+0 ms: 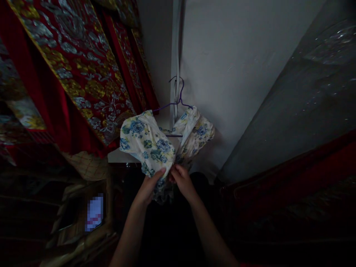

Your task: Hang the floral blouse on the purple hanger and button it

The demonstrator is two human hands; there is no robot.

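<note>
1. Our floral garment (151, 142) hangs mid-frame, both shoulders on the purple hanger (182, 89).
2. Our left hand (150, 184) and right hand (183, 181) pinch its front.
3. The neckline gapes open; whether it's fastened lower, we cannot tell.

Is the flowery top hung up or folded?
Hung up: the purple hanger runs into both shoulders of the flowery top.

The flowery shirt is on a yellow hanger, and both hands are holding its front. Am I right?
Not quite: the head view shows that the hanger is purple, not yellow. The flowery shirt is on it, and the left hand and right hand are holding its front.
</note>
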